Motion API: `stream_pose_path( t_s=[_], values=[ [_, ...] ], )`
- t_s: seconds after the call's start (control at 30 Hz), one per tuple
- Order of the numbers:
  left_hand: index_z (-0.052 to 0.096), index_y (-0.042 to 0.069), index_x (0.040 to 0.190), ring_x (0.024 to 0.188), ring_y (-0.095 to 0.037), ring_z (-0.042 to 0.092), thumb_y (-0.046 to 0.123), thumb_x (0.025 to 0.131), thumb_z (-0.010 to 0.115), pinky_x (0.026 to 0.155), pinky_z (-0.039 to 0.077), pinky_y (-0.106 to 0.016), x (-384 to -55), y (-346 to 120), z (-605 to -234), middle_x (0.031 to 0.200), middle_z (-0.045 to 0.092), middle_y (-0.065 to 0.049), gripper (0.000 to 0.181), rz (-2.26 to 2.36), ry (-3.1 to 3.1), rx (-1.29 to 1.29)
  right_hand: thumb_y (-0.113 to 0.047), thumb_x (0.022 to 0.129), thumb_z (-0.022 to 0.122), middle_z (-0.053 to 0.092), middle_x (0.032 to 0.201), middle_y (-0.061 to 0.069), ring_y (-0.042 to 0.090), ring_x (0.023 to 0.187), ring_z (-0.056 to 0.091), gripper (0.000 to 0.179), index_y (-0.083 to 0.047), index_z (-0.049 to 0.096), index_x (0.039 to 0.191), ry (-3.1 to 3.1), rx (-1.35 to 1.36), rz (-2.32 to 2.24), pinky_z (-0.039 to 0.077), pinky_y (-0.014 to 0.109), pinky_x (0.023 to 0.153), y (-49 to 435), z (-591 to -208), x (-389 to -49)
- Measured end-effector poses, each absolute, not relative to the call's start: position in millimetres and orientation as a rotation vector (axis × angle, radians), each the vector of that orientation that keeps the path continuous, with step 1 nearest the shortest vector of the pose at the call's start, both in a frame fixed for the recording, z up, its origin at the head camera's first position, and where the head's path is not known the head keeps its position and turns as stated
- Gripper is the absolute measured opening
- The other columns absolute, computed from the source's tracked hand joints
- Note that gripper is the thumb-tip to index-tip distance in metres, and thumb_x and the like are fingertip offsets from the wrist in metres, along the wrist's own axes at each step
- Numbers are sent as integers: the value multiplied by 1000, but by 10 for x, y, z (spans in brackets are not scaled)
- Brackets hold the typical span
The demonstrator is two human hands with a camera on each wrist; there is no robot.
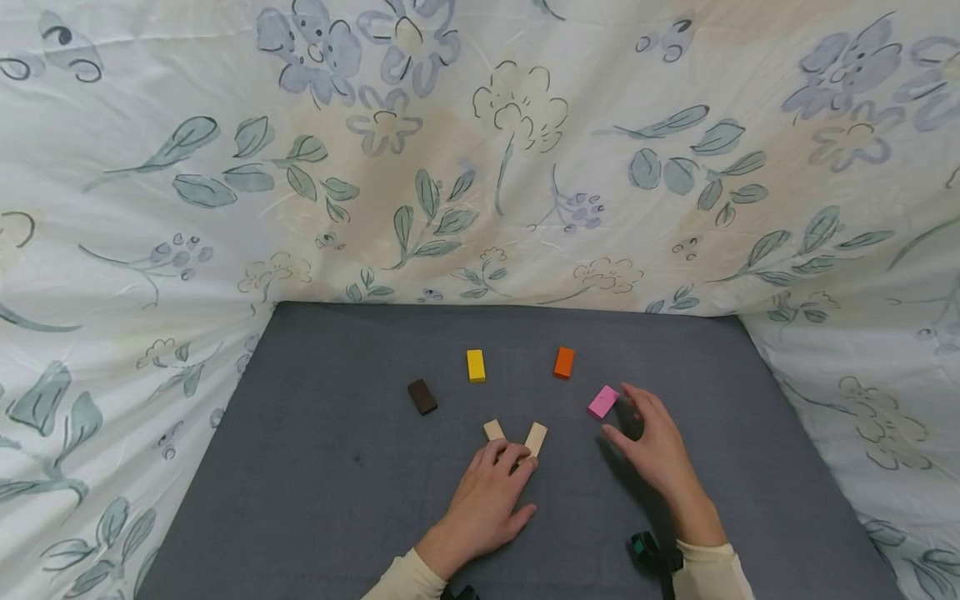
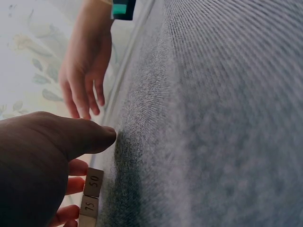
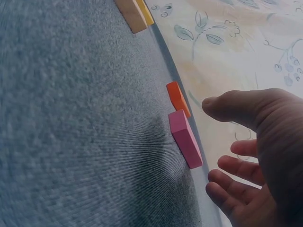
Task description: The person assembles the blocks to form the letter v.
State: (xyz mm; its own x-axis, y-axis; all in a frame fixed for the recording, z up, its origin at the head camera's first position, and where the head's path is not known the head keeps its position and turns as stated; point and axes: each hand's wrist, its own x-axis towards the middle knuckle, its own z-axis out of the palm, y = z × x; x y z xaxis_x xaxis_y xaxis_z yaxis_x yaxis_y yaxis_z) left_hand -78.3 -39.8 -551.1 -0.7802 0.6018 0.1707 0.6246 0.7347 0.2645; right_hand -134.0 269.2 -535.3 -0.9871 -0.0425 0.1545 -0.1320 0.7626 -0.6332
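Observation:
My left hand [image 1: 489,498] lies over plain wooden blocks, its fingertips at their near ends and partly covering them. One wooden block [image 1: 492,429] shows beyond the fingers, and another wooden block [image 1: 536,437] angles out to the right. In the left wrist view, block ends marked 50 [image 2: 93,183] and 75 [image 2: 89,205] sit against the fingers. To the right, my right hand [image 1: 663,450] hovers beside a pink block [image 1: 603,402], thumb and fingers spread apart. The right wrist view shows a gap between this hand and the pink block.
An orange block [image 1: 564,362], a yellow block [image 1: 476,365] and a dark brown block [image 1: 422,397] form an arc with the pink one on the grey cloth [image 1: 315,467]. A floral curtain [image 1: 450,183] hangs behind and along both sides.

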Motion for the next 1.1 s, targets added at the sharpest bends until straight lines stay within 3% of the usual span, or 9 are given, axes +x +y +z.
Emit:
stream_pose_path(
  t_s=[1.1],
  values=[
    [68, 21, 143, 133, -24, 48, 47, 96, 83, 112, 45, -48, -786, -392, -5537, 143, 57, 0, 56, -473, -2852, -1012, -21, 96, 85, 50, 150, 31, 50, 127, 57, 77, 6, 47, 157, -2875, 133, 1018, 46, 69, 105, 2738, -5456, -1456]
  ],
)
